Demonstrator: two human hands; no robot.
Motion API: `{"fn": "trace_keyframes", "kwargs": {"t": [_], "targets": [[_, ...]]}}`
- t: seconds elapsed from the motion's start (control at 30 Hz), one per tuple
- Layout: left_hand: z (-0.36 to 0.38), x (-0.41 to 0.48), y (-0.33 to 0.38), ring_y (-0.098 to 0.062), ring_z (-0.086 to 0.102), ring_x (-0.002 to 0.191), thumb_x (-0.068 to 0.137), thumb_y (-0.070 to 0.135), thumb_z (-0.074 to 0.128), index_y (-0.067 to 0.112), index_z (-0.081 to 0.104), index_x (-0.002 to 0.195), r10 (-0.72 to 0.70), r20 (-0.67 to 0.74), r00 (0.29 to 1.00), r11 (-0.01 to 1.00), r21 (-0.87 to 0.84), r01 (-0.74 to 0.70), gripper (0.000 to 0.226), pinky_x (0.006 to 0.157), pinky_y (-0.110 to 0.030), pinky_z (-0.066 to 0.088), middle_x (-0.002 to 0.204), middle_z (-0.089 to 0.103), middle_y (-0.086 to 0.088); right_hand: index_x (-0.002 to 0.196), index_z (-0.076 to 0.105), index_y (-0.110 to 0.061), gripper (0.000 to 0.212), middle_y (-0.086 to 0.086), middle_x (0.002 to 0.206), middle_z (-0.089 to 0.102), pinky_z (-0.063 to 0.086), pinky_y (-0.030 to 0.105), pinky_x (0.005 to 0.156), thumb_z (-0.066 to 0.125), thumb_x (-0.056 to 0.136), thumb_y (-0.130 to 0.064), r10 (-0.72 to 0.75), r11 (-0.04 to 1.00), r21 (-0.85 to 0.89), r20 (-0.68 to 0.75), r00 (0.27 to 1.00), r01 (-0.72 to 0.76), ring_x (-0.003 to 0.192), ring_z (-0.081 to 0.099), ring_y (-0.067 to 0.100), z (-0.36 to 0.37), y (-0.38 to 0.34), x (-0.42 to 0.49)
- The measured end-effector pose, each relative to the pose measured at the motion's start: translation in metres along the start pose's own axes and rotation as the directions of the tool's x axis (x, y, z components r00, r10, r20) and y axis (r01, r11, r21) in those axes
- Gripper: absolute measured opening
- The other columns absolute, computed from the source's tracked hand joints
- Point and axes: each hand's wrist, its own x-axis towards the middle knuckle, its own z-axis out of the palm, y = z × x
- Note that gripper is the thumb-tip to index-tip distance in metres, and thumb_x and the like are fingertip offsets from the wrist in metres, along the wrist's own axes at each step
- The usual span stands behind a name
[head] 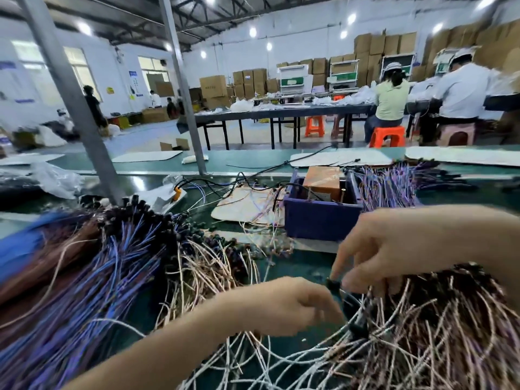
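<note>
Both hands work at one piece. The right hand pinches a small black connector between thumb and forefinger. The left hand has its fingers curled just below and left of that pinch, at the lead. Blur hides whether it actually holds the lead, so I cannot tell. The connector sits at the near-left edge of the pink wire heap, which spreads under and right of the grip. Left of the grip, across a bare strip of green bench, lies the blue wire heap. Beyond the grip stands a blue bin. Judgement: one piece in hand, heaps large, most work remains; sorted versus unsorted not distinguishable.
</note>
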Motion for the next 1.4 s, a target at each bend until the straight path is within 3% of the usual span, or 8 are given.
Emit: {"fn": "trace_keyframes", "kwargs": {"t": [0.07,0.2,0.33,0.47,0.6,0.77,1.1,1.4], "targets": [[0.027,0.016,0.001,-0.018,0.050,0.125,0.098,0.031,0.052,0.026,0.048,0.136,-0.034,-0.077,0.996,0.999,0.023,0.036,0.039,0.103,-0.024,0.038,0.138,0.053,-0.003,0.120,0.062,-0.034,0.037,-0.014,0.105,0.067,0.049,0.021,0.079,0.057,0.089,-0.052,0.117,0.944,-0.294,-0.136,0.984,-0.152,0.091,0.063,0.010,0.026,0.021,0.024],[0.069,0.031,0.008,-0.026,0.027,0.141,0.098,0.026,0.055,0.022,0.038,0.145,0.123,-0.050,0.991,0.986,0.116,-0.117,0.051,0.113,-0.034,0.024,0.153,0.029,-0.013,0.149,0.025,-0.033,0.060,0.007,0.156,0.021,0.026,0.052,0.110,0.028,0.096,-0.061,0.411,0.819,-0.319,-0.253,0.876,-0.476,0.142,0.022,0.032,0.093,0.060,0.062],[0.045,0.028,-0.008,-0.016,0.034,0.133,0.097,0.025,0.054,0.023,0.043,0.142,0.137,-0.168,0.976,0.975,0.197,-0.103,0.047,0.109,-0.014,0.017,0.147,0.040,-0.007,0.107,0.074,-0.022,0.082,0.020,0.123,0.063,0.049,0.062,0.081,0.000,0.098,-0.055,0.184,0.829,-0.359,-0.551,0.814,-0.430,0.107,0.061,0.043,0.125,0.082,0.055],[0.001,0.024,-0.058,-0.030,0.025,0.140,0.098,0.032,0.048,0.023,0.030,0.147,-0.192,-0.383,0.904,0.778,0.502,0.378,0.053,0.116,-0.047,0.024,0.151,0.030,-0.010,0.099,0.077,-0.016,0.086,0.019,0.115,0.067,0.047,0.062,0.083,-0.001,0.098,-0.053,0.154,0.838,-0.332,-0.619,0.770,-0.434,0.105,0.062,0.045,0.134,0.082,0.050],[-0.001,0.010,-0.088,-0.034,0.039,0.128,0.097,0.034,0.050,0.013,0.047,0.132,-0.384,-0.400,0.832,0.570,0.606,0.555,0.040,0.107,-0.046,0.033,0.141,0.038,-0.014,0.100,0.076,-0.015,0.086,0.017,0.119,0.066,0.046,0.062,0.085,-0.001,0.098,-0.054,0.092,0.868,-0.323,-0.641,0.762,-0.377,0.110,0.060,0.044,0.126,0.069,0.053],[0.006,0.012,-0.093,-0.031,0.059,0.101,0.094,0.011,0.054,0.010,0.060,0.108,-0.288,-0.453,0.844,0.715,0.484,0.504,0.015,0.091,-0.043,0.048,0.122,0.045,-0.009,0.132,0.054,-0.032,0.051,-0.008,0.145,0.041,0.022,0.037,0.114,0.025,0.097,-0.056,0.017,0.963,-0.201,-0.622,0.783,-0.181,0.139,0.031,0.018,0.123,0.048,0.088],[-0.014,0.008,-0.106,-0.007,0.052,0.079,0.086,0.010,0.066,0.019,0.068,0.099,-0.219,-0.523,0.824,0.916,0.180,0.358,0.016,0.081,-0.022,0.047,0.092,0.054,0.005,0.123,0.063,-0.018,0.037,0.002,0.105,0.068,0.049,0.023,0.078,0.068,0.087,-0.029,0.054,0.944,0.321,-0.387,0.920,0.080,0.082,0.061,0.013,0.127,0.005,0.140],[-0.011,0.009,-0.108,-0.018,0.064,0.081,0.083,0.000,0.062,0.020,0.058,0.113,-0.314,-0.503,0.805,0.938,-0.037,0.344,0.036,0.076,-0.026,0.054,0.094,0.066,-0.002,0.094,0.059,-0.004,0.015,0.015,0.083,0.066,0.058,0.036,0.060,0.046,0.090,-0.008,0.332,0.756,0.654,-0.423,0.843,0.030,0.060,0.069,0.028,0.125,-0.010,0.171]]}}
